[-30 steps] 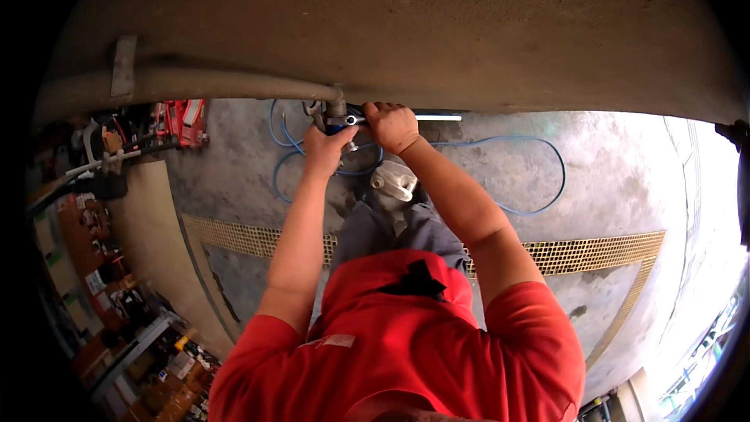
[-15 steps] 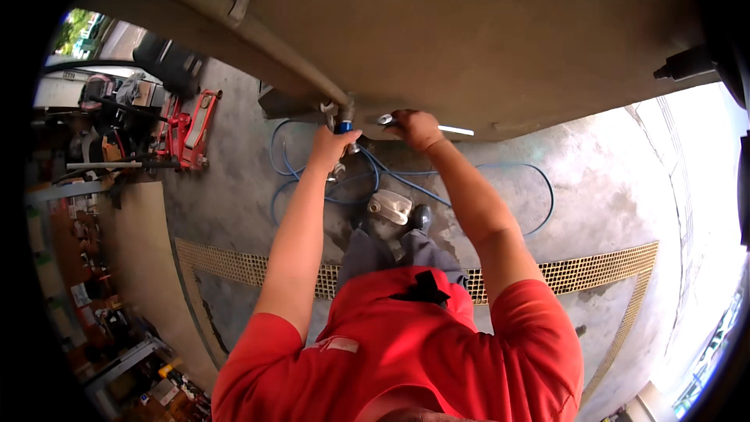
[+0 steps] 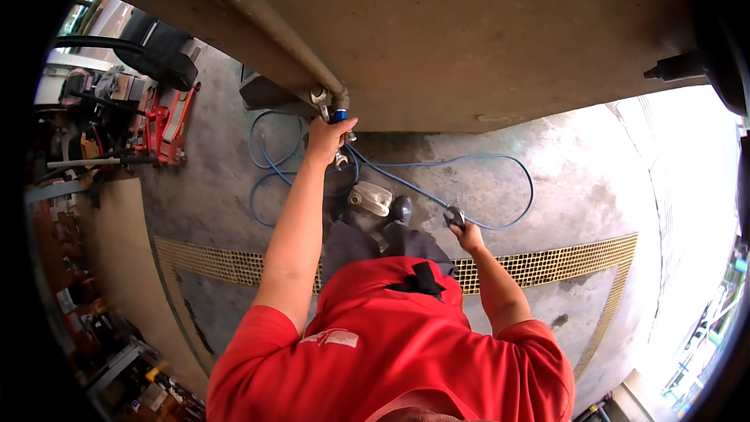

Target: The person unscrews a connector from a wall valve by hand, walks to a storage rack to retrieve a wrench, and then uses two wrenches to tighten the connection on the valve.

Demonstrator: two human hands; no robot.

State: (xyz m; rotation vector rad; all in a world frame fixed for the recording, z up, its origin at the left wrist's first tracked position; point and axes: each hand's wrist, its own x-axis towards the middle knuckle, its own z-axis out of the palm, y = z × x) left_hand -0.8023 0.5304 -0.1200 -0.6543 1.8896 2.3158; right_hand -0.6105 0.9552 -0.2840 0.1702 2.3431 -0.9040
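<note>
My left hand is closed round a silver wrench, whose two ends stick out above and below the fist. Its thumb lies against a blue fitting at the lower end of a pipe under a large brown-grey panel. Lower and to the right, my right hand is closed round a second wrench. Only its metal head shows clearly; the fist hides its handle. This hand is apart from the pipe.
A blue hose lies in loops on the concrete floor. By my shoes stands a pale plastic container. A metal grating crosses the floor behind it. On the left are a red floor jack and cluttered shelves.
My right hand has moved down and right, away from the pipe, with the wrench still in it. My left hand stays at the blue fitting. The view has shifted slightly.
</note>
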